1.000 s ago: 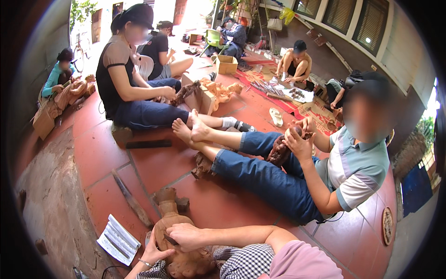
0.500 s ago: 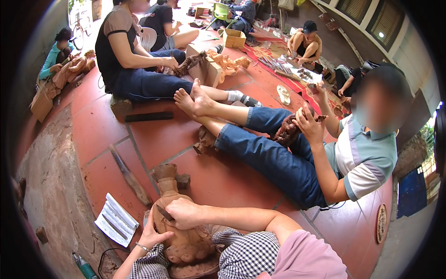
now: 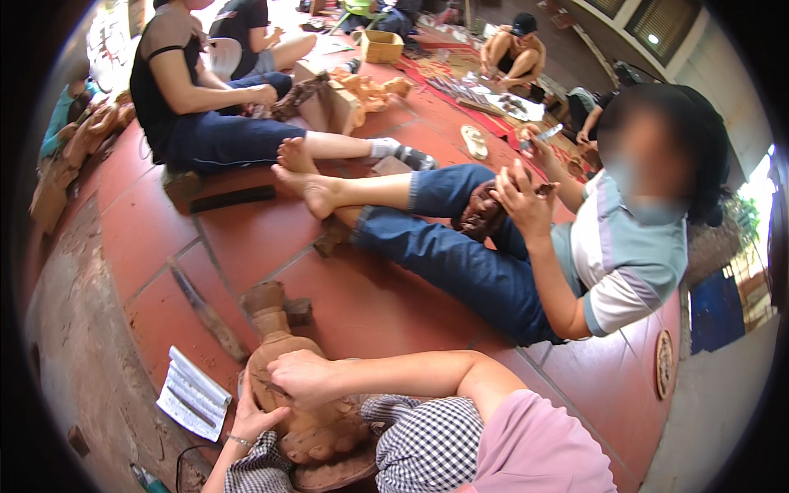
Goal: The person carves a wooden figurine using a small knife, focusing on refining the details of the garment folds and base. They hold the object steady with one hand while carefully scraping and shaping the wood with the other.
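Observation:
A brown wooden carving (image 3: 288,349), vase-like with a narrow neck and a knobby carved lower part, lies in front of me and reaches toward my lap. My left hand (image 3: 256,417) grips its left side, thumb over the surface and fingers along the edge. On its upper face my right hand (image 3: 302,378) is closed on a thin, dark, flat piece (image 3: 267,384), whose edge touches the wood. I cannot make out whether it is a scraper or sandpaper. Checkered cloth (image 3: 431,444) covers my lap beside the carving.
A long wooden stick (image 3: 205,308) and a creased paper sheet (image 3: 195,393) with a dark strip lie to the left. A green-handled tool (image 3: 148,478) is at lower left. A seated co-worker's legs (image 3: 444,251) stretch across the tiles. Wood blocks (image 3: 297,311) sit by the carving's neck.
The whole view has shifted, so things sit further left and higher. My right hand still works on the carving, the dark piece now tilted more edge-on. The co-worker's raised hand shows a blade.

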A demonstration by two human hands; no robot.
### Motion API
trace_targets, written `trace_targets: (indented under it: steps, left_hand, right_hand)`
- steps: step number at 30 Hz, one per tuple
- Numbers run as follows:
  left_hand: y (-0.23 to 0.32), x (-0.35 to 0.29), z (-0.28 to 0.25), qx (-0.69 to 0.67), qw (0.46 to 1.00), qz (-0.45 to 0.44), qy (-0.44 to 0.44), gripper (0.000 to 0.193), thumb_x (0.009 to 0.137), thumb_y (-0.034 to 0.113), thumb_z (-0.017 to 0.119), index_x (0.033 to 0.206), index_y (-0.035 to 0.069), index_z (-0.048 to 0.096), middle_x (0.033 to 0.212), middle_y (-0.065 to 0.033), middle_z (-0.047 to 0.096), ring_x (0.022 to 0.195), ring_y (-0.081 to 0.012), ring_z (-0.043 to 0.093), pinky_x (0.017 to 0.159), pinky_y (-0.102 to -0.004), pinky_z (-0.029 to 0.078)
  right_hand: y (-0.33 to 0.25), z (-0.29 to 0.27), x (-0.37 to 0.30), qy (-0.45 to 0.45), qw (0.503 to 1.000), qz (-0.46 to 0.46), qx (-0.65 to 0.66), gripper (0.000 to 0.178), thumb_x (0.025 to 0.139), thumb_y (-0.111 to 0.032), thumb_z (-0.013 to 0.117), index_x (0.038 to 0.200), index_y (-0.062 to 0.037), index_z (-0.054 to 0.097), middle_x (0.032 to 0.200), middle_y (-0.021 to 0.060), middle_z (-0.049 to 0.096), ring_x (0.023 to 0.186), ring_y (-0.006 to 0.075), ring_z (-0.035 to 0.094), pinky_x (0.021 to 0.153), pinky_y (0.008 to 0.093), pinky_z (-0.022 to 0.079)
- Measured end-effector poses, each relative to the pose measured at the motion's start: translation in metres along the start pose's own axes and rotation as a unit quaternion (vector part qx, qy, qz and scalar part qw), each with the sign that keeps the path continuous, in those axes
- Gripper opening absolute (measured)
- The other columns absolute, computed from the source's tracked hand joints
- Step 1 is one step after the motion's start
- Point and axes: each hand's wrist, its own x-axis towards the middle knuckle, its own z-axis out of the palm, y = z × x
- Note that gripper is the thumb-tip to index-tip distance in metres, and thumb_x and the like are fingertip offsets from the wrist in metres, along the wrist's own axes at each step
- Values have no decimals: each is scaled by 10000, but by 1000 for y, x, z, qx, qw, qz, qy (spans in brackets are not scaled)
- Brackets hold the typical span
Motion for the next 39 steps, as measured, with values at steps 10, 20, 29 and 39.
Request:
trace_targets:
  steps: [10,20,29,39]
  left_hand:
    - [-3,5,9,20,1000,-2,7,1313,634,426,956,1578,-29,165,1494,-189,441,1376,-264,460,1154,-375,369]
    - [30,17,7,-73,997,6,-30,1201,760,287,906,1612,0,110,1599,-155,326,1487,-255,311,1222,-396,259]
    - [25,6,9,106,994,-7,13,1093,859,498,765,1627,71,114,1554,-264,400,1444,-359,417,1186,-429,346]
    - [75,35,23,339,938,55,51,1322,721,565,848,1614,3,53,1652,-299,117,1542,-418,160,1247,-479,220]
  right_hand:
    - [0,-6,-4,-24,1000,13,-6,227,613,-116,753,761,48,701,800,230,706,805,405,704,725,476,568]
    - [29,-49,-27,28,958,138,248,177,876,-180,770,952,-22,746,860,123,741,794,210,708,717,348,558]
    - [43,-33,-72,240,815,264,456,156,973,-142,685,1032,-27,597,876,49,692,751,109,691,657,253,587]
    - [28,-14,-63,250,883,196,346,188,896,-96,767,1010,-1,653,895,28,679,807,67,619,692,221,495]
